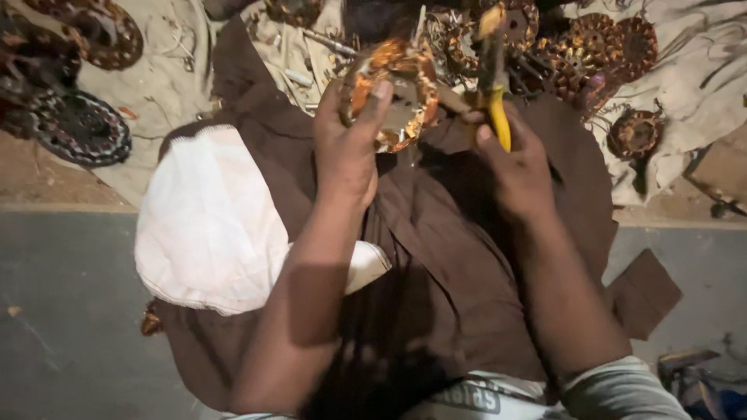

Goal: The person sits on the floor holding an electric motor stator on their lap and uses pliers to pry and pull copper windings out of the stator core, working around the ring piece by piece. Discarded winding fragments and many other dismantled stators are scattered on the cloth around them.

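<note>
Our left hand (346, 148) grips the copper-wound stator (393, 93) above the lap; our right hand (517, 167) clenches yellow-handled pliers (493, 85) against its right edge. More stators (599, 50) lie far right. A slipping tool could nick the thumb.

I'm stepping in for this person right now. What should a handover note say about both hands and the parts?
Left hand: grips a round copper-wound coil, held up over the lap.
Right hand: holds yellow-handled pliers, tip at the coil's edge.
Brown cloth and a white cloth cover the lap.
More coils lie piled on the sheet ahead.
Done: cannot tell. Left: copper remains on this coil.
</note>
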